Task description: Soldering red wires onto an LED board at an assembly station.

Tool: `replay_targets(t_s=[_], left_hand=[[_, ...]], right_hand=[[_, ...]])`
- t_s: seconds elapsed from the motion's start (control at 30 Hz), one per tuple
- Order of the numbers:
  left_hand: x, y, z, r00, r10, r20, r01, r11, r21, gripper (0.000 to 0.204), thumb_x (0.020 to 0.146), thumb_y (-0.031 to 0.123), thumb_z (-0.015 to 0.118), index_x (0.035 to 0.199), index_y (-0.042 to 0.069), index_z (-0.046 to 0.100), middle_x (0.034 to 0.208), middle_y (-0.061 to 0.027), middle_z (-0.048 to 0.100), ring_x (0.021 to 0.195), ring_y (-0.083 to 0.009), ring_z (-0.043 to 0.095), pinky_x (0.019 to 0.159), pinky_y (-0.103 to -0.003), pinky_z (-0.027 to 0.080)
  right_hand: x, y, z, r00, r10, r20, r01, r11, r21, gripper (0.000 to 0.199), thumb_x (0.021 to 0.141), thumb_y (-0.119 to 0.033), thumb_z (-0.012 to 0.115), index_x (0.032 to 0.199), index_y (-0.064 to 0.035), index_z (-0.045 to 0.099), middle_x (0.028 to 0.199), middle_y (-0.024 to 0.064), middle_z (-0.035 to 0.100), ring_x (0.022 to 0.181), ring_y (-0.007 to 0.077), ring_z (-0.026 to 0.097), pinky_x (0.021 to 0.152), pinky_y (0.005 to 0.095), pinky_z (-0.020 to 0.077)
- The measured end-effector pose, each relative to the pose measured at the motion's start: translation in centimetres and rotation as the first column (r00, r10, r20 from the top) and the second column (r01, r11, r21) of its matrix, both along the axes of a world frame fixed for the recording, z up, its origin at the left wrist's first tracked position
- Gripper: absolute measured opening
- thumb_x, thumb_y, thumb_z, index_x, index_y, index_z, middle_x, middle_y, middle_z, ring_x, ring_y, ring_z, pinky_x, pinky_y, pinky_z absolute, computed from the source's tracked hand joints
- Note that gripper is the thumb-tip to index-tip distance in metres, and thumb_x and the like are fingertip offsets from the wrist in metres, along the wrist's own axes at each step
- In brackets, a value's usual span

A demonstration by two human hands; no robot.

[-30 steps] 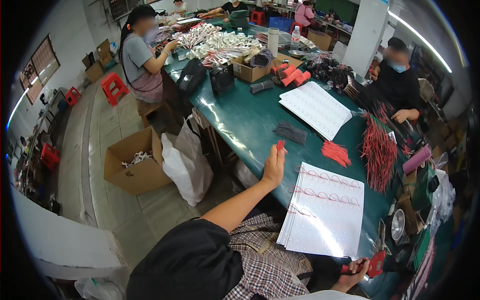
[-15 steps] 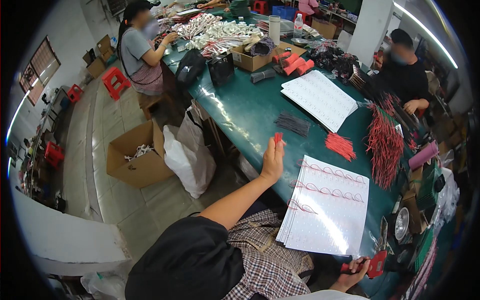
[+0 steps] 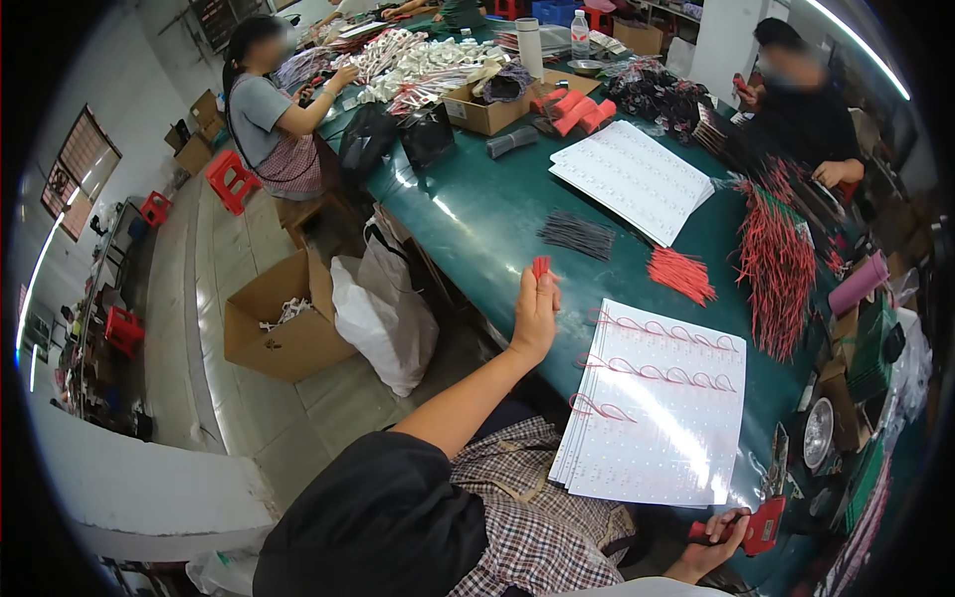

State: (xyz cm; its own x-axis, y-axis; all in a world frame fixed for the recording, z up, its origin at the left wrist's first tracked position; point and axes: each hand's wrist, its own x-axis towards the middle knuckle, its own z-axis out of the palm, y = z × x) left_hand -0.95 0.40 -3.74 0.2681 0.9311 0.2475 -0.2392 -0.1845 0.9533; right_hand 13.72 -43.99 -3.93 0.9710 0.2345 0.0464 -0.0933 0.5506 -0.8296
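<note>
Above the near edge of the table, my left hand (image 3: 535,316) is closed around a small bundle of short red tubes (image 3: 540,266), their ends sticking up past the fingers. At the lower right, my right hand (image 3: 718,542) is wrapped round the handle of a red pistol-shaped power tool (image 3: 764,525). Between the hands lies a stack of white perforated boards (image 3: 652,453). Rows of looped red wires (image 3: 652,374) are set in the top board. Beyond it are a pile of loose red tubes (image 3: 680,275) and a pile of thin dark grey tubes (image 3: 577,235).
Another stack of white boards (image 3: 637,179) lies farther back on the green table (image 3: 458,234). Red-and-black wire bundles (image 3: 774,264) hang at the right, near a metal bowl (image 3: 818,434). Co-workers sit at left and right. A cardboard box (image 3: 279,333) and white sack (image 3: 383,318) stand left.
The view has shifted slightly. My left hand still grips the red tubes and my right the tool. The co-worker at the right now has a hand raised with something red.
</note>
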Motion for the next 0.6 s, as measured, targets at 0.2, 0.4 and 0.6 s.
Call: replay_targets(t_s=[0.2, 0.4, 0.6], left_hand=[[-0.13, 0.07, 0.26, 0.999, -0.001, 0.052, 0.004, 0.998, -0.06, 0.026, 0.113, 0.033, 0.04, 0.108, 0.008, 0.048, 0.074, 0.0, 0.049, 0.061, -0.0055, 0.042, 0.054, -0.022, 0.038], [-0.11, 0.18, 0.38, 0.999, 0.019, 0.047, -0.016, 0.998, -0.059, 0.028, 0.113, 0.035, 0.04, 0.107, 0.009, 0.05, 0.077, -0.0002, 0.052, 0.058, -0.0053, 0.044, 0.052, -0.021, 0.038], [-0.26, 0.58, 0.99, 0.995, -0.015, 0.094, 0.027, 0.991, -0.128, 0.026, 0.111, 0.036, 0.046, 0.105, 0.013, 0.054, 0.074, 0.004, 0.049, 0.056, -0.0038, 0.039, 0.048, -0.021, 0.029]], right_hand=[[-0.42, 0.33, 0.22, 1.0, -0.026, 0.006, 0.027, 0.999, -0.024, 0.022, 0.107, -0.021, 0.054, 0.116, -0.0014, 0.057, 0.086, 0.0035, 0.057, 0.051, 0.0031, 0.035, 0.05, 0.0202, 0.0339], [-0.57, 0.84, 0.79, 0.998, -0.023, -0.052, 0.023, 1.0, -0.016, 0.021, 0.107, -0.02, 0.054, 0.114, -0.0012, 0.057, 0.084, 0.0039, 0.057, 0.05, 0.0034, 0.036, 0.049, 0.0203, 0.0343], [-0.83, 0.69, 0.78, 1.0, 0.003, -0.026, -0.003, 1.0, -0.03, 0.023, 0.105, -0.02, 0.056, 0.116, -0.0009, 0.06, 0.079, 0.0027, 0.054, 0.049, 0.0044, 0.034, 0.049, 0.0225, 0.0338]])
